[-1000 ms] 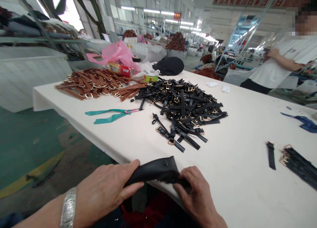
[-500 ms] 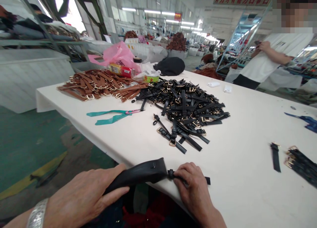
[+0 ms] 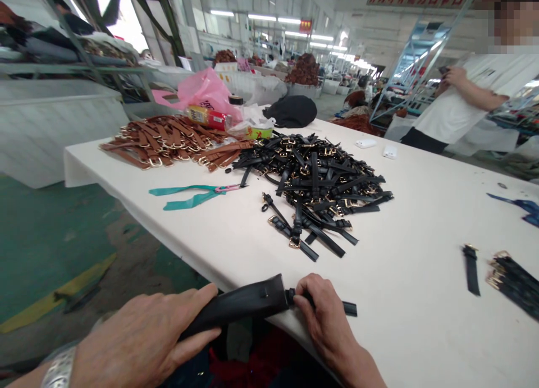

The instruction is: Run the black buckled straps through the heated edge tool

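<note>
Here | left hand (image 3: 154,329): curled partway round black piece (image 3: 242,304), thumb beneath | right hand (image 3: 324,318): fingers pinched on strap (image 3: 350,309) at piece's end

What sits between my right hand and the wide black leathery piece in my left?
One end of the narrow black leathery strap in your right hand juts toward the wide black leathery piece; nothing else visible intervenes.
</note>
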`<state>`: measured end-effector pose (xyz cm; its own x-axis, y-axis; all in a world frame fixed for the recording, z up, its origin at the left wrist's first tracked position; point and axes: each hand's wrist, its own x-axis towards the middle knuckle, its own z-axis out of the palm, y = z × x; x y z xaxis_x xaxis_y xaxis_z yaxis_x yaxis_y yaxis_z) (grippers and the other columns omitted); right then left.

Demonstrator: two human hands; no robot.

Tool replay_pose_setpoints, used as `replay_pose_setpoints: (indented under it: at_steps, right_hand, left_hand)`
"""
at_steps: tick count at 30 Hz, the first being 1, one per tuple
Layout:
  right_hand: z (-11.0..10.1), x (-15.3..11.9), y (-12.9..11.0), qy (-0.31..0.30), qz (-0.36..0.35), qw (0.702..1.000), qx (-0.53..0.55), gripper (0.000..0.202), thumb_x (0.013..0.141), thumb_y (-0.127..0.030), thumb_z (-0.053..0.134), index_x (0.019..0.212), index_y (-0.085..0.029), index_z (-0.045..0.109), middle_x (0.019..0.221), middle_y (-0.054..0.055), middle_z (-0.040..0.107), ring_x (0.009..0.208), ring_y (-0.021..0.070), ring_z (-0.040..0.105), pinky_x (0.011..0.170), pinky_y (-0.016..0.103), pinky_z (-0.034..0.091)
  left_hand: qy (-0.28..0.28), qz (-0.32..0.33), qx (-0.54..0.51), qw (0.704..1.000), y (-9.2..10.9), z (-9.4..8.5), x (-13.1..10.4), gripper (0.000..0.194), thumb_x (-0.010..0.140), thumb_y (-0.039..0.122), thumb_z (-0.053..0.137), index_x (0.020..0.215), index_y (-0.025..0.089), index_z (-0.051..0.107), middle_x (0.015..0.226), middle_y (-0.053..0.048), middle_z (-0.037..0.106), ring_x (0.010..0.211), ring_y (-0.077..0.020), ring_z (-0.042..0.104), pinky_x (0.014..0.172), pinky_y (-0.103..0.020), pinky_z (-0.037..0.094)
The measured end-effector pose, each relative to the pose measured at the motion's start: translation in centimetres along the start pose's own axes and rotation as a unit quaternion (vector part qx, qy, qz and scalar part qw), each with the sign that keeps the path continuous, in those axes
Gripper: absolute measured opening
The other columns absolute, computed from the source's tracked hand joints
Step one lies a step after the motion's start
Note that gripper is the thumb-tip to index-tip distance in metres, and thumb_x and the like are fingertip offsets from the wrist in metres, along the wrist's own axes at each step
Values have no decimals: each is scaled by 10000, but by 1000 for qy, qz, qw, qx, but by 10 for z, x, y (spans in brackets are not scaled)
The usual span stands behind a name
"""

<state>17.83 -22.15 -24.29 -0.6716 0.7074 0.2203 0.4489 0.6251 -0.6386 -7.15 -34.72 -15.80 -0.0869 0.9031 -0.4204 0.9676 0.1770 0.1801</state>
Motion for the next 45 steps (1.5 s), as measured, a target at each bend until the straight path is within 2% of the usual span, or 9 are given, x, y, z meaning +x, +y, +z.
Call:
replay_pose_setpoints:
  at_steps: [7, 13, 17, 22, 25, 31, 35, 40, 45]
  right_hand:
    - [11, 5, 0, 37, 2, 995, -92, 119, 902, -173, 502, 789, -204, 516, 742, 17, 583, 708, 186, 498, 659, 296, 330]
    - [10, 5, 4, 55, 7, 998, -20, 124, 922, -189, 453, 816, -212, 514, 774, 21, 575, 744, 172, 508, 680, 273, 388]
    - [10, 4, 8, 56, 19, 998, -3, 126, 919, -183, 445, 813, -214, 505, 775, 17, 563, 733, 163, 512, 694, 271, 410]
    - [10, 3, 4, 59, 40, 997, -25, 140, 929, -202, 417, 818, -215, 502, 770, 22, 558, 735, 169, 523, 693, 278, 414]
    - [11, 4, 1, 52, 54, 996, -40, 146, 929, -216, 414, 812, -215, 501, 752, 22, 556, 722, 172, 522, 679, 280, 407]
    - [10, 6, 1, 58, 63, 996, -19, 137, 927, -229, 417, 820, -215, 502, 750, 12, 554, 709, 161, 523, 693, 276, 413]
    - [7, 4, 1, 76, 69, 995, 16, 167, 938, -233, 380, 835, -216, 510, 734, 1, 543, 689, 150, 522, 655, 262, 413]
    - [5, -1, -1, 87, 59, 993, 49, 122, 839, -125, 419, 834, -207, 509, 761, 5, 549, 708, 151, 529, 661, 269, 431]
    - [0, -4, -3, 76, 18, 995, 59, 251, 685, -81, 548, 907, -196, 576, 940, 57, 567, 891, 198, 553, 799, 326, 478]
  left_hand:
    - [0, -6, 55, 998, 5, -5, -2, 342, 899, 420, 385, 1157, 305, 577, 1035, -55, 716, 884, -333, 685, 780, -530, 512]
    - [18, 32, 34, 999, 18, -16, 7, 296, 906, 463, 431, 1050, 268, 601, 964, -55, 726, 849, -316, 695, 724, -431, 522]
    - [26, 23, 27, 999, 27, -21, 11, 300, 920, 463, 414, 1049, 254, 587, 905, -65, 730, 830, -331, 698, 696, -434, 515]
    - [50, 36, 20, 998, 17, -14, 9, 234, 896, 437, 459, 1008, 280, 591, 856, -28, 732, 791, -312, 700, 678, -418, 510]
    - [60, 45, 41, 996, 10, -12, 7, 225, 879, 446, 492, 1016, 301, 597, 902, 5, 737, 794, -294, 703, 687, -407, 517]
    - [61, 62, 78, 993, 26, -27, 13, 246, 909, 426, 466, 1052, 267, 588, 970, -64, 733, 812, -323, 699, 698, -451, 529]
    - [47, 58, 63, 995, 33, -28, 21, 299, 915, 462, 440, 1055, 239, 582, 882, -81, 729, 809, -329, 698, 694, -447, 535]
    - [57, 53, 33, 996, 19, -20, 24, 356, 916, 493, 403, 1057, 224, 589, 841, -93, 719, 801, -330, 694, 685, -426, 521]
    - [71, 41, 27, 996, 0, -18, 15, 373, 893, 516, 425, 1066, 245, 614, 876, -79, 727, 801, -324, 689, 693, -413, 500]
